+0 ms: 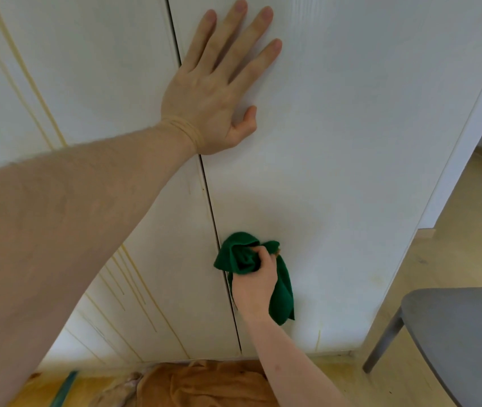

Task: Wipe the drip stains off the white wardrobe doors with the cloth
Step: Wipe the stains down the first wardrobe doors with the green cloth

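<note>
wiping the white wardrobe with a green cloth

the right hand (253, 284) was closed tight around a bunched green cloth (281, 295) and pressed it on the right door (351, 142), low down, just beside the dark gap between the doors. the left hand (219, 86) lay flat and open on the same door higher up, fingers spread, holding nothing, its heel over the gap. yellow drip stains (134, 286) ran down the left door (93, 69). one small yellow streak (318, 339) sat near the bottom of the right door. an orange-brown cloth (210, 383) lay on the floor under the doors. a grey chair (451, 333) stood to the right.
</note>
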